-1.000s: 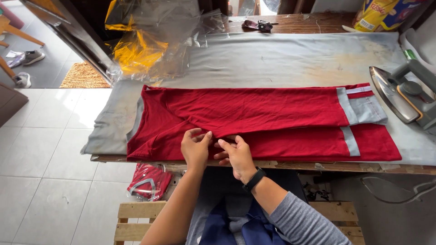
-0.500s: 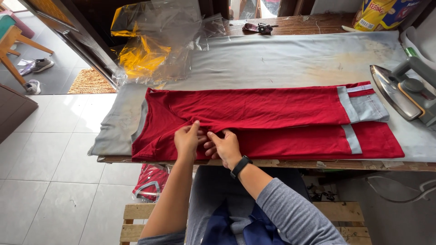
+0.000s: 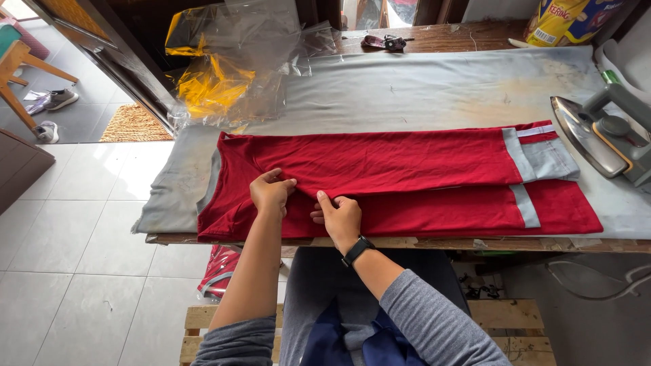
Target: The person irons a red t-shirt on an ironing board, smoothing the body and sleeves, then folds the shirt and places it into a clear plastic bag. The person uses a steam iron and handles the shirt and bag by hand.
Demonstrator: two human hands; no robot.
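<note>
A grey padded cloth (image 3: 420, 88) is covering the wooden table (image 3: 475, 37). A red garment (image 3: 407, 169) with grey bands is lying folded lengthwise across the cloth, running from 9 o'clock to 3 o'clock along the near edge. An iron (image 3: 600, 139) is resting on its side at 3 o'clock, just beside the garment's grey-banded end and not touching it as far as the view shows. Clear and yellow plastic bags (image 3: 224, 74) are lying at 11 o'clock, overlapping the far left corner of the cloth. A small dark tool (image 3: 384, 42) is lying at 12 o'clock on bare wood, well apart from the garment. A yellow packet (image 3: 563, 20) is standing at 1 o'clock. A red bundle in plastic (image 3: 220, 271) is sitting under the table at 7 o'clock.

Nothing is standing between the hands and the garment. The left hand (image 3: 270, 192) is lying on the near fold, fingers curled together and pinching a ridge of red fabric. The right hand (image 3: 339, 215) is lying just beside it at 4 o'clock, thumb raised, fingers bent and pressing on the same fold. Both hands are touching the garment near its lower edge, left of centre.
</note>
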